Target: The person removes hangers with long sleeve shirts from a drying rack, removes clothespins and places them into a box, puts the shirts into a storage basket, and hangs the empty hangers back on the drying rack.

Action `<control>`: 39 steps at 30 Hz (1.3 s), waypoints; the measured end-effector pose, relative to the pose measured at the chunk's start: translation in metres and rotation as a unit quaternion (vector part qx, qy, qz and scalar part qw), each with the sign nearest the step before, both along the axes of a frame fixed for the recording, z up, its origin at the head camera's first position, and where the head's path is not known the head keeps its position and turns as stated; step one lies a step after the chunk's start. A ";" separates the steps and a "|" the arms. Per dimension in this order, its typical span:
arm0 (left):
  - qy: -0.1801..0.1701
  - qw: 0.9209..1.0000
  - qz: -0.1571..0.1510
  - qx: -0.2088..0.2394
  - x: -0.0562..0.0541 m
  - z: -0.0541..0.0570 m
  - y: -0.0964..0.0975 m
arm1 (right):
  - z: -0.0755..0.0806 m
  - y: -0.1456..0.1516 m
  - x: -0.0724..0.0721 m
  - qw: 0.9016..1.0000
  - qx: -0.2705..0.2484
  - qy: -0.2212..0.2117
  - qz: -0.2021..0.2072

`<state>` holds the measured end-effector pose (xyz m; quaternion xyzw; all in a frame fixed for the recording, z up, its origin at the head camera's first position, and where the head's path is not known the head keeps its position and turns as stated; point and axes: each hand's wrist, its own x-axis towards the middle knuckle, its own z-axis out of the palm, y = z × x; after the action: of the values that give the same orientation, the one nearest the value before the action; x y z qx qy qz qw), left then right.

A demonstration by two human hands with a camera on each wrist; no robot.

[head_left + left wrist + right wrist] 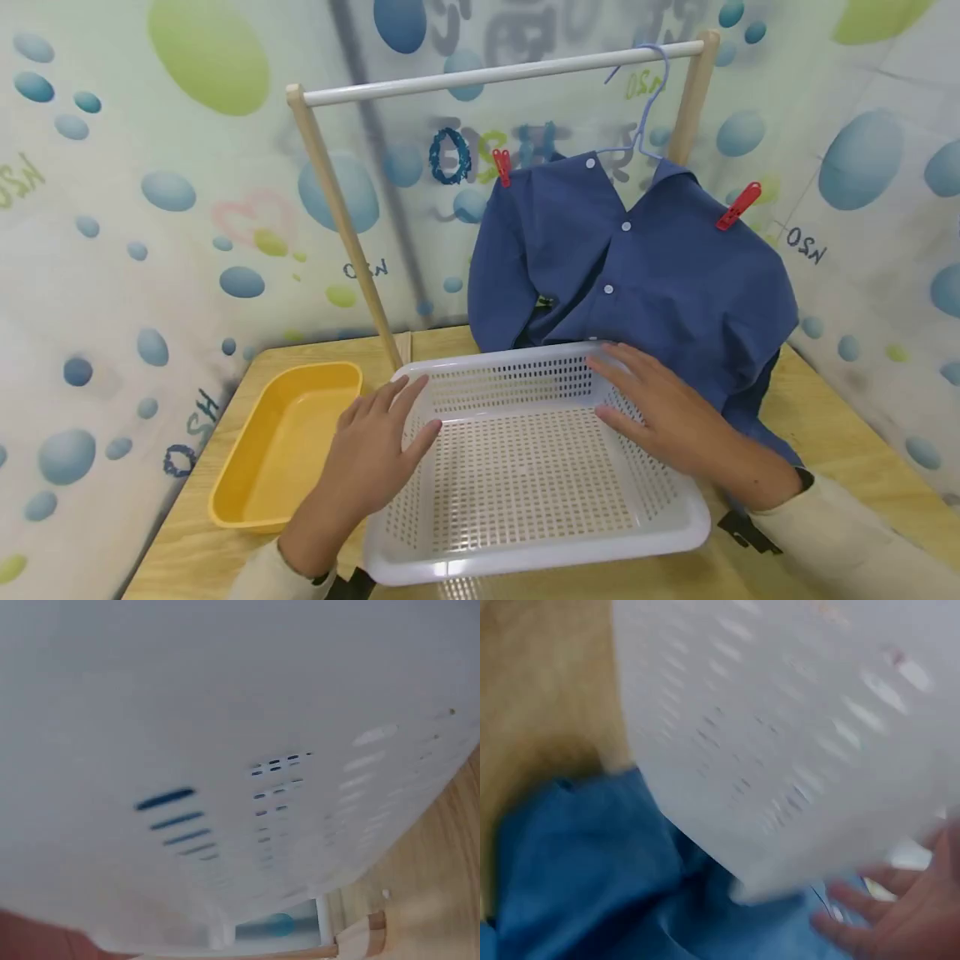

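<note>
A white perforated plastic basket [525, 475] with nothing in it is in front of me in the head view. Over its left rim reaches my left hand [378, 450], fingers extended and thumb apart. My right hand [667, 412] lies across the right rim, its fingers likewise straight and spread. Whether either palm touches the rim I cannot tell. Outer basket walls fill both wrist views, and the right one is blurred. Behind the basket a blue button-up shirt [667, 283] is on a light-blue hanger [647, 108], with red clothespins [740, 207] at its shoulders; the basket hides part of it.
A yellow plastic tub [281, 442] stands left of the basket on the wooden table [840, 433]. At the back rises a rack with a white rail [487, 75] and wooden posts [345, 225]. A patterned curtain [97, 275] surrounds the table.
</note>
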<state>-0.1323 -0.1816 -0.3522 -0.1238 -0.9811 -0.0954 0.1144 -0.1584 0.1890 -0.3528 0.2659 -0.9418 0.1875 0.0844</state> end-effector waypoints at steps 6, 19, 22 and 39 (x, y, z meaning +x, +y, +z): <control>0.023 0.997 0.004 0.075 -0.003 -0.010 -0.004 | 0.037 0.038 0.000 0.978 -0.104 0.178 -0.028; -0.020 0.978 0.030 0.206 -0.006 -0.025 -0.014 | 0.083 0.119 -0.058 0.941 -0.174 0.062 -0.283; -0.038 0.973 0.034 0.225 -0.006 -0.028 -0.016 | 0.083 0.123 -0.070 0.950 -0.176 -0.021 -0.257; -0.080 0.969 0.041 0.228 -0.012 -0.034 -0.018 | 0.078 0.118 -0.090 0.952 -0.209 -0.092 -0.204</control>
<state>-0.1447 -0.1992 -0.3861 -0.0462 -0.9436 -0.3215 0.0642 -0.2486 0.3072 -0.2746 0.0262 -0.9193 0.3829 0.0877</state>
